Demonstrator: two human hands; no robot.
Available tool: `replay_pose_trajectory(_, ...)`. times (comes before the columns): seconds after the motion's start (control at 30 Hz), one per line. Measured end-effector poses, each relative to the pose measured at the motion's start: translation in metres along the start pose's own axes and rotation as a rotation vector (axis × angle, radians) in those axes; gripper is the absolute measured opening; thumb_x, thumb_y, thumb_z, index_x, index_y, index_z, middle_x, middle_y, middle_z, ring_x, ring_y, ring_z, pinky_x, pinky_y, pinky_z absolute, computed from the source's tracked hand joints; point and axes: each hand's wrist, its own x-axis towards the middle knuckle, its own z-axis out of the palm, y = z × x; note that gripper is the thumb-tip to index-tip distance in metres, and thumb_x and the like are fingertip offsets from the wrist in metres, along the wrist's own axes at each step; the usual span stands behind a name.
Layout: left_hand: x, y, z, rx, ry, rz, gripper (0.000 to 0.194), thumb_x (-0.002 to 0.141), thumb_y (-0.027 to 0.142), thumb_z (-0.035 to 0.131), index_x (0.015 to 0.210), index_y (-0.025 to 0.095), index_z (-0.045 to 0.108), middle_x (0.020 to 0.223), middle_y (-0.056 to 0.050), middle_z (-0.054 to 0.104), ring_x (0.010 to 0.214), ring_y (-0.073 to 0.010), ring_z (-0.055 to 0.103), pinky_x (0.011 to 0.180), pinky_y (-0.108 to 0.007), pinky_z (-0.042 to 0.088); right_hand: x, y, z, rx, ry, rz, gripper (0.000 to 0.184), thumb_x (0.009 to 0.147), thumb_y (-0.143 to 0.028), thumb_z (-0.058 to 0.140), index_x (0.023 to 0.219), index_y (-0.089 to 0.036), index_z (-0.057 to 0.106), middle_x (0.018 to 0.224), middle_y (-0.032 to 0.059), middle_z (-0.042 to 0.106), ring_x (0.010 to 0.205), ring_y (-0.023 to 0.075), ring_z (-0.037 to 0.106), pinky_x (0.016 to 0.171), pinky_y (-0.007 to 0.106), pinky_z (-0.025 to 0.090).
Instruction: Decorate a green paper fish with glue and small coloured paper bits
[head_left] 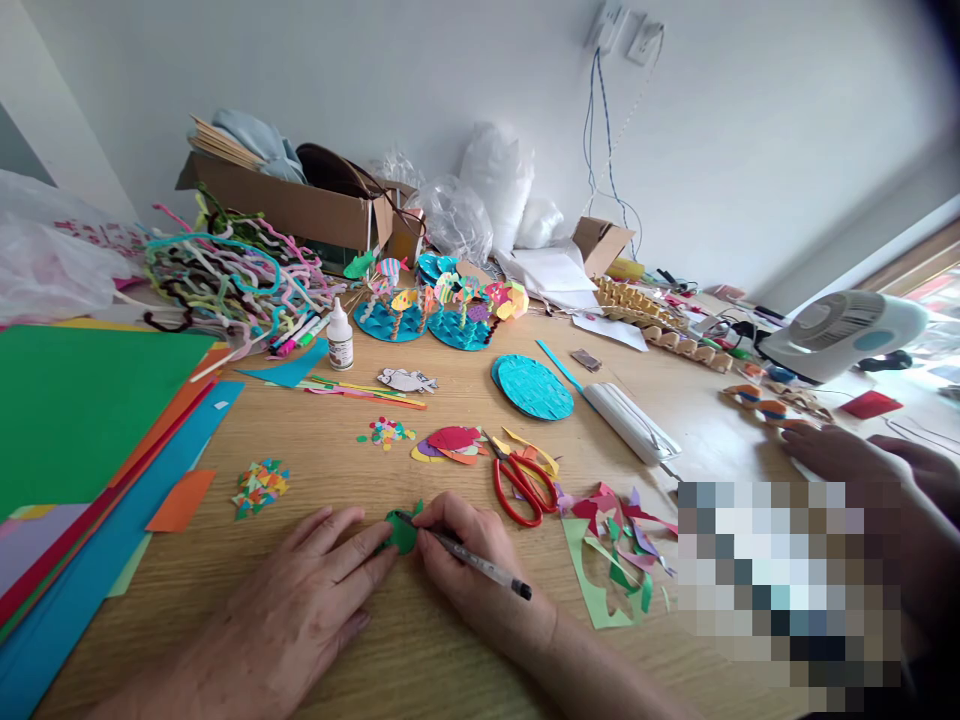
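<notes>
A black-capped pen [491, 570] is pinched in my right hand [472, 555], its tip end at a small green paper cutout [403, 534] on the table. My left hand [319, 570] lies flat with fingers spread, fingertips at the cutout's left edge. Part of the cutout is hidden by my fingers. Just beyond my right hand lie red-handled scissors [525, 490]. Beside them is a small stack of fish-shaped paper cutouts [452, 441]. Small triangular paper bits [259, 487] and round paper dots [388, 432] sit in two piles past my left hand.
Coloured sheets [97, 410] cover the left side. A glue bottle [340, 337], blue discs [534, 387] and a white pencil case [631, 424] stand farther back. Paper scraps [619, 545] lie right. Another person's hand [840, 452] rests near a white fan [847, 330]. Pipe cleaners [217, 275] are heaped behind.
</notes>
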Motion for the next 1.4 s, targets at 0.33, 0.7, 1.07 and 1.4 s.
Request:
replay_pose_trajectory(0.33,0.0016,0.0023,-0.0026,0.054,-0.011,0.002,0.059,0.082,0.009,0.050,0.136,0.033,0.046,0.135,0.002,0.055,0.121,-0.0253,0.049,0.104,-0.044,0.042,-0.0003,-0.0002,-0.0004,-0.001,0.003,0.010,0.008,0.077,-0.017,0.052,0.078,-0.019,0.060,0.063,-0.0022,0.060,0.054,0.0106,0.051,0.054,0.020,0.038)
replay_pose_trajectory(0.7,0.0008,0.0006,-0.0012,0.023,0.004,0.002,0.058,0.082,0.009,0.049,0.135,0.034,0.048,0.136,0.002,0.055,0.122,-0.0249,0.049,0.105,-0.044,0.040,0.0002,-0.0003,0.0002,0.005,0.013,0.003,0.008,0.077,-0.017,0.052,0.077,-0.020,0.059,0.062,-0.0025,0.060,0.053,0.0106,0.050,0.054,0.020,0.038)
replay_pose_trajectory(1.07,0.0021,0.0020,-0.0033,0.039,-0.002,0.001,0.057,0.082,0.009,0.048,0.133,0.033,0.050,0.135,0.002,0.056,0.121,-0.0245,0.049,0.106,-0.043,0.040,-0.0007,-0.0006,-0.0003,0.015,0.015,0.007,0.008,0.077,-0.016,0.051,0.076,-0.019,0.059,0.061,-0.0028,0.058,0.053,0.0104,0.050,0.054,0.020,0.037)
replay_pose_trajectory(1.4,0.0008,0.0001,-0.0004,0.016,0.017,0.014,0.055,0.082,0.009,0.047,0.132,0.033,0.051,0.136,0.003,0.055,0.122,-0.0234,0.049,0.107,-0.042,0.039,-0.0006,0.0011,-0.0001,-0.001,0.007,-0.003,0.008,0.077,-0.016,0.052,0.076,-0.020,0.059,0.062,-0.0027,0.060,0.054,0.0107,0.051,0.055,0.020,0.039)
